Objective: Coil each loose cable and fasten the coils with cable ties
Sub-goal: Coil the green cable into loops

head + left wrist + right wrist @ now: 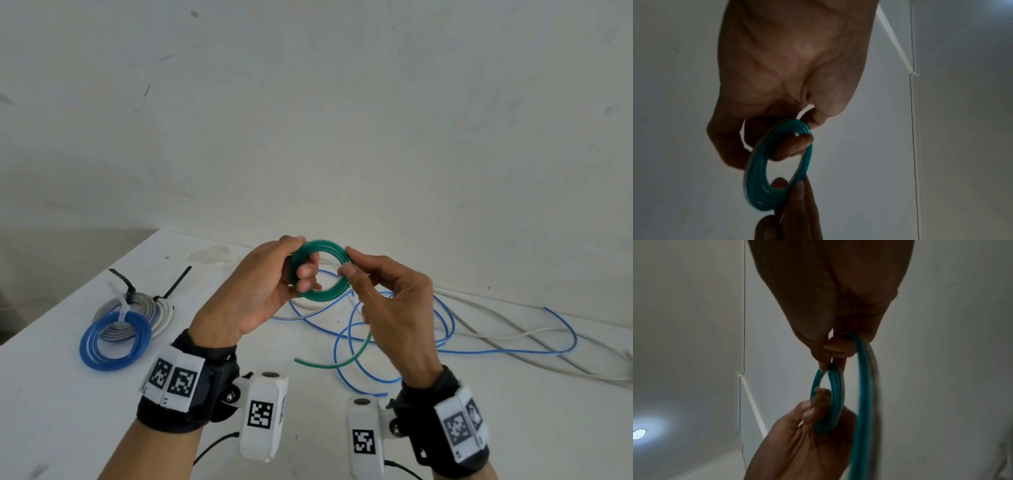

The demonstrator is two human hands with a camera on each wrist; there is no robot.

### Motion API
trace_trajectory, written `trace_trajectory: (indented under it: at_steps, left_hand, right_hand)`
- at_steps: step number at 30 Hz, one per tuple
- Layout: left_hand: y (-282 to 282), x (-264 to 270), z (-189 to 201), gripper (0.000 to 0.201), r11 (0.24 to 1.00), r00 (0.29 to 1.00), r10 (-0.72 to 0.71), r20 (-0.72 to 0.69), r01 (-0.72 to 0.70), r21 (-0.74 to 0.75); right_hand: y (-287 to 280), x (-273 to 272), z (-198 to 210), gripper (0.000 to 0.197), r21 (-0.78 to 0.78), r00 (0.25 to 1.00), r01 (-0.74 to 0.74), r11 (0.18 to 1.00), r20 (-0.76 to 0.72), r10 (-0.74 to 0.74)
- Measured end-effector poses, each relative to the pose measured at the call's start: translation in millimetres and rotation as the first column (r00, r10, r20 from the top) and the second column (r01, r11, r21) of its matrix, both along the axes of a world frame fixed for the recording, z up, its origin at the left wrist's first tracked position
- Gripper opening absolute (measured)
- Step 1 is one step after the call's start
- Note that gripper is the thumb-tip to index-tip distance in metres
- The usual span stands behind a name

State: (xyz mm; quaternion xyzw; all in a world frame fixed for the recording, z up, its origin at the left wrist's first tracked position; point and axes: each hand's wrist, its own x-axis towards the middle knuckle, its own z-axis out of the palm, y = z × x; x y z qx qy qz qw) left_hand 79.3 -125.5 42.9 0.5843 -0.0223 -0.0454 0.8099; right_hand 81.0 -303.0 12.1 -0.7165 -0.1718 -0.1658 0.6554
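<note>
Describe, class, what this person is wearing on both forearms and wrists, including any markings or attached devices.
Both forearms are bare, with no sleeves. The left hand and right hand are ungloved. Each wrist carries a black strap bearing white tags printed with black square-code markers. A white, rounded camera housing, also marked with a code, is mounted by each wrist on a bracket, and a thin black cable trails from it.

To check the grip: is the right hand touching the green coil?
Touching. Head view shows the right hand pinching the green coil at its right edge.

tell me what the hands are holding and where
Both hold the green plastic cable coil: the left hand grips its left rim, fingers through the ring; the right hand pinches its right rim.
</note>
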Motion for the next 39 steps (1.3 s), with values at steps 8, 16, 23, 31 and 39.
trace_trajectory:
  at_steps: [8,16,23,31,39]
  left_hand:
    - [-10,-5,-3,0.024,0.964,0.998,-0.070,-0.007,0.070,0.255]
    - [-10,-5,-3,0.052,0.939,0.999,-0.048,0.026,0.036,0.341]
    - [-10,-2,3,0.041,0.989,0.995,0.102,0.013,-0.100,-0.113]
    - [-6,-3,2,0.041,0.994,0.993,-0.104,-0.060,0.105,0.013]
    - [-17,-1,-2,0.042,0.996,1.000,-0.001,-0.004,0.001,0.085]
  right_hand:
    - [-9,1,2,0.022,-0.248,0.999,-0.028,0.968,0.021,0.035]
    - [-1,-5,3,0.018,-0.199,0.997,-0.014,0.980,0.065,0.028]
    - [20,-12,-1,0.025,0.114,0.999,-0.053,0.992,-0.007,0.054]
    - [-2,-5,9,0.024,-0.128,0.998,-0.064,0.990,0.017,0.066]
    - [-12,-3,12,0.026,-0.130,0.993,-0.114,0.985,0.015,0.117]
